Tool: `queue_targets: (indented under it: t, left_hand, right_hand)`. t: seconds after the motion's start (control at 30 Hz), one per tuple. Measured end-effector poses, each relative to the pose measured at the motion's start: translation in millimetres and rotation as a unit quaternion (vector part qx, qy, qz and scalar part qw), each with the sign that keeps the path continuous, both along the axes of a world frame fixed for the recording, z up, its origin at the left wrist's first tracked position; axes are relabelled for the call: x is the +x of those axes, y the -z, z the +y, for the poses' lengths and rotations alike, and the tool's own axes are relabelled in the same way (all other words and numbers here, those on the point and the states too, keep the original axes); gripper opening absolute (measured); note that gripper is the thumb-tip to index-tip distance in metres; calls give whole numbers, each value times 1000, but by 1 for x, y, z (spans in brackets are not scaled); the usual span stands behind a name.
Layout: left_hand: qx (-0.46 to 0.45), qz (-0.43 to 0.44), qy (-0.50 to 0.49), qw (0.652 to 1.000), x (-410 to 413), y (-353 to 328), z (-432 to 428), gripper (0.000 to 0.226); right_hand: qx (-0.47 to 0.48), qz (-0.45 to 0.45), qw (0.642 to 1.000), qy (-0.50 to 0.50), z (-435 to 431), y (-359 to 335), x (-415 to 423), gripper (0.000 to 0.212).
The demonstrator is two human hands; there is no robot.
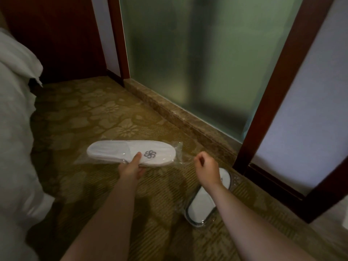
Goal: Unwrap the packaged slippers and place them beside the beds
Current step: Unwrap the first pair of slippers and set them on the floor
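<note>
A white slipper pack (pixel 120 151) in clear plastic, with a grey swirl logo, is held level above the carpet. My left hand (pixel 131 167) grips its near edge, thumb on top beside the logo. My right hand (pixel 207 167) is closed just off the pack's right end, where the loose plastic wrap (pixel 179 153) sticks out; whether the fingers pinch the plastic I cannot tell. A second wrapped slipper pack (pixel 201 206) lies on the carpet under my right forearm, partly hidden by it.
A bed with white linen (pixel 17 129) runs along the left. Patterned carpet (pixel 98 113) covers the floor. A frosted glass panel (pixel 197 63) on a stone sill stands ahead, and a dark wood-framed door (pixel 282 102) is at the right.
</note>
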State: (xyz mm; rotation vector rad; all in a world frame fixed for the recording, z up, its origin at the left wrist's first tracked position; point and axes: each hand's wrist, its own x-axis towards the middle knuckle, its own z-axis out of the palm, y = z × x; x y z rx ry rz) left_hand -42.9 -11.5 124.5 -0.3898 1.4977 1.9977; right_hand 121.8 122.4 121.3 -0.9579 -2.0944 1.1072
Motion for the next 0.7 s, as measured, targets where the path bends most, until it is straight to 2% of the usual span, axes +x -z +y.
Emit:
queue_targets:
  t: [0.1, 0.17, 0.3, 0.4, 0.53, 0.63, 0.7]
  left_hand:
    - [-3, 11, -1, 1000, 1, -1, 5, 52]
    - [-21, 27, 18, 999, 0, 2, 7, 53]
    - [-61, 56, 88, 993, -4, 9, 7, 56]
    - [-42, 49, 119, 991, -4, 11, 9, 52]
    - [-17, 51, 153, 987, -4, 13, 12, 43]
    - [-1, 49, 161, 986, -3, 13, 11, 47]
    - [0, 48, 154, 987, -4, 14, 10, 50]
  right_hand:
    - [-33, 47, 998, 22, -2, 0, -3, 30]
    - [-31, 47, 998, 32, 0, -1, -3, 29]
    - [-46, -46, 997, -34, 4, 3, 3, 21]
    - [-63, -119, 989, -66, 4, 13, 8, 19]
    - [-58, -122, 988, -78, 2, 13, 6, 27]
    - [-26, -138, 987, -77, 1, 11, 3, 25]
    - [-41, -115, 989, -78, 2, 12, 2, 23]
